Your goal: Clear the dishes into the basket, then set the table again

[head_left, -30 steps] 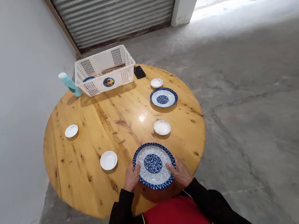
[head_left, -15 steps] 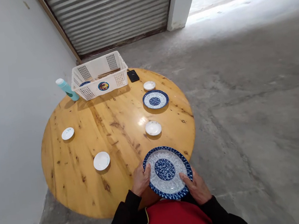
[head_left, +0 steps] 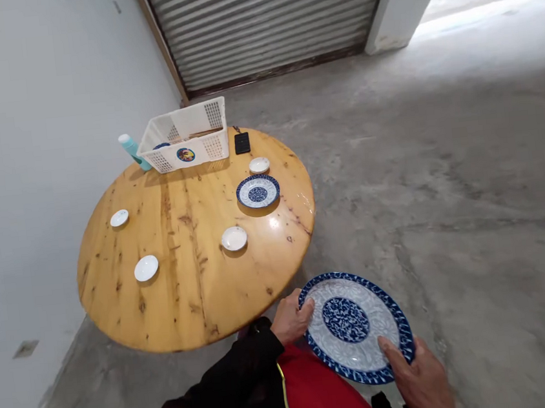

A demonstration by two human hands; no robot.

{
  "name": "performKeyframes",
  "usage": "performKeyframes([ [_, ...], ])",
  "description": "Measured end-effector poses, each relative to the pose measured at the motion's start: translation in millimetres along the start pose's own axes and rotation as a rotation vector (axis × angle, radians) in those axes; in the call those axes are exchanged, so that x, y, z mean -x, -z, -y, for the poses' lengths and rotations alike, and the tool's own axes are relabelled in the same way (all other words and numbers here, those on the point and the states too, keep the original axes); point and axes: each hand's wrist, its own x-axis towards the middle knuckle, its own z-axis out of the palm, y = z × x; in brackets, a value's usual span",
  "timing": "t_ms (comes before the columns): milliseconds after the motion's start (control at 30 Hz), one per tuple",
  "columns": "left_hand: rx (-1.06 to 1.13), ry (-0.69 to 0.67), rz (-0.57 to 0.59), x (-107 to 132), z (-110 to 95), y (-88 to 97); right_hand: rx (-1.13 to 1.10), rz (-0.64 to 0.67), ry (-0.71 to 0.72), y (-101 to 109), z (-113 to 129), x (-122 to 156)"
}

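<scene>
1. Two hands carry the held plate, blue-rimmed and face up, off the near right edge of the desk, over the floor and in front of a red shirt.

2. The left hand has its grip clamped on the plate's left rim, thumb on top; the right hand clamps the near right rim the same way.

3. On the desk's far right sits the far plate, of matching pattern, with the far dish just beyond it; whether the two touch is hard to tell.

4. Three more white dishes lie well apart: the middle dish, the near dish and the left dish.

5. By the look of it, the work is partway along: one plate and four dishes are down, while the held plate is not.

6. At the far left, the basket holds sticks and something blue-rimmed, apparently not yet out; a bottle and black device flank it.
</scene>
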Motion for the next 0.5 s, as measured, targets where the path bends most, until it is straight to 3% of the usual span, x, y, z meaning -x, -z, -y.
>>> performKeyframes([
  [100, -0.106, 0.036, -0.014, -6.9, -17.1, -14.0, 0.005, 0.039, 0.013, 14.5, -8.7, -18.1],
  [300, -0.142, 0.118, -0.128, -26.0, -36.0, -15.7, -0.076, 0.14, 0.005, 15.5, 5.5, -66.2],
  [500, -0.061, 0.162, -0.205, -69.9, -44.8, -12.4, -0.052, 0.273, 0.048, 11.9, 26.2, -138.7],
])
